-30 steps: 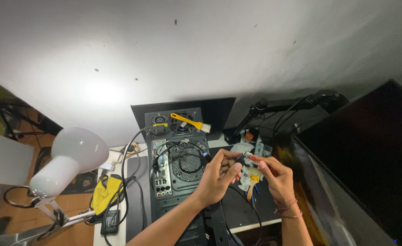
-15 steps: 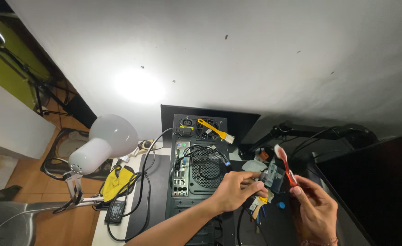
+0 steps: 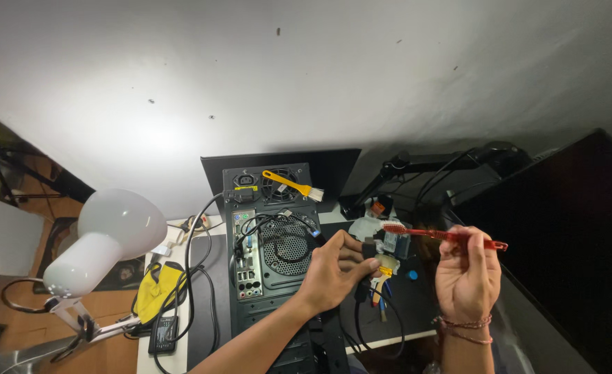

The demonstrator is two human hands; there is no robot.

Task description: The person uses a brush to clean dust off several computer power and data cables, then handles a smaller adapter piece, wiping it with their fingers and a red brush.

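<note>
Left hand [image 3: 334,271] pinches a black cable plug [image 3: 368,251]. Right hand [image 3: 467,277], at its 3 o'clock, clamps a red toothbrush [image 3: 444,235], bristles hovering above the plug.

Right hand [image 3: 467,277] grips red toothbrush [image 3: 444,235].

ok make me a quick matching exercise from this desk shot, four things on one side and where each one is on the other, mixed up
Things:
1. red toothbrush
2. yellow-handled brush
3. white desk lamp
4. black cable plug

Places:
A. lying on the rear panel of the computer case
B. pinched in the left hand
C. at the left edge of the desk
D. held up in the right hand

Pairs: 1-D, 2-A, 3-C, 4-B
</note>
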